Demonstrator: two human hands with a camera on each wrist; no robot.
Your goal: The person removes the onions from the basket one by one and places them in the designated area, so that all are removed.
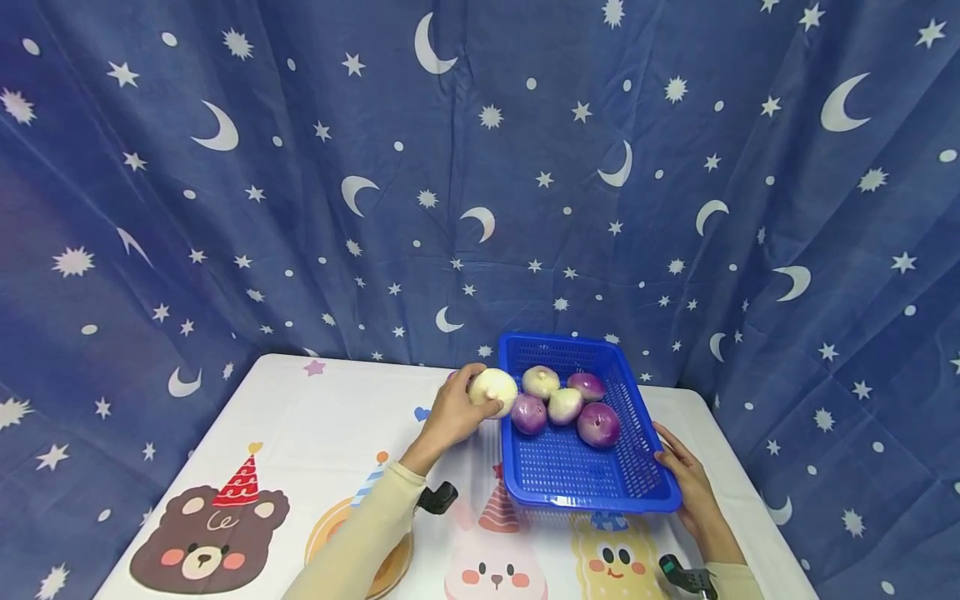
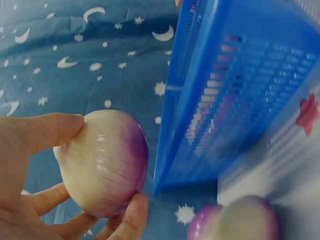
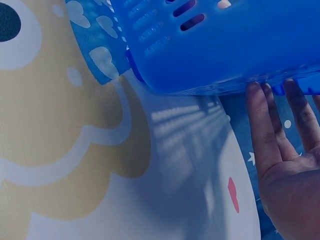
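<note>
My left hand [image 1: 455,414] holds a pale onion [image 1: 492,393] just beyond the left rim of a blue perforated basket [image 1: 577,502]. In the left wrist view, thumb and fingers wrap this onion [image 2: 102,162], which has a purple flank. Inside the basket sit several onions, among them a purple onion [image 1: 598,425] and a whitish onion [image 1: 541,382]. At the basket's right side, my right hand [image 1: 690,479] holds the edge, its thumb over the rim. The right wrist view shows its fingers [image 3: 262,117] stretched against the basket's outside.
Two more onions [image 2: 247,220] lie outside the basket, low in the left wrist view; the head view shows only a purple sliver behind the left hand. A white cartoon-print tablecloth [image 1: 277,417] covers the table. A blue curtain [image 1: 360,250] with moons and stars hangs behind.
</note>
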